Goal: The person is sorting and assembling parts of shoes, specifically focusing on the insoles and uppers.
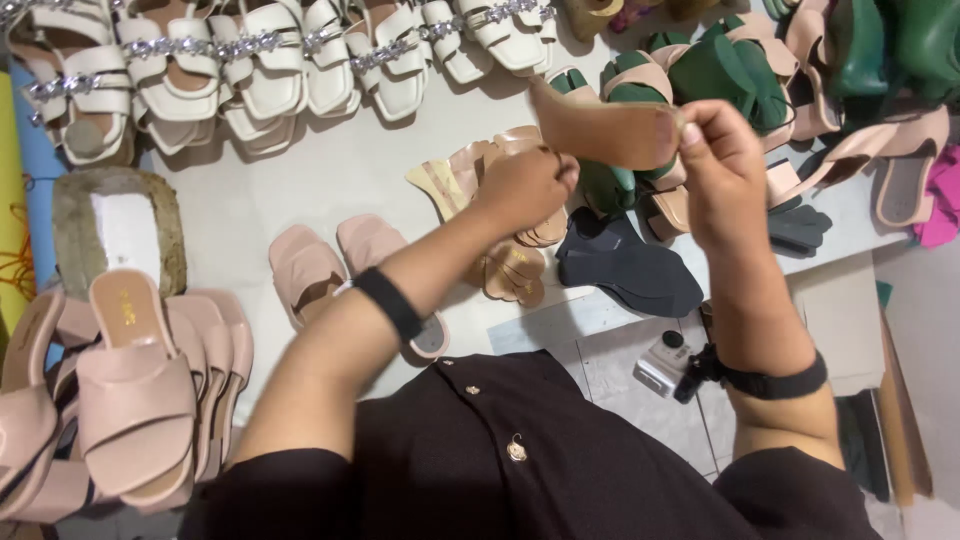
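Head view, looking down: your left hand (525, 185) and right hand (722, 160) hold a tan insole piece (600, 130) above the white table (330, 180). The right fingers pinch its end; the left hand is closed, seemingly on its lower edge. Keep it taut and level, clear of the black sole (630, 265) and pink sandals (330, 265) below.

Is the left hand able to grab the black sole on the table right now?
Probably not right away: the left hand is busy holding the tan insole with the right hand. The black sole lies uncovered just below.
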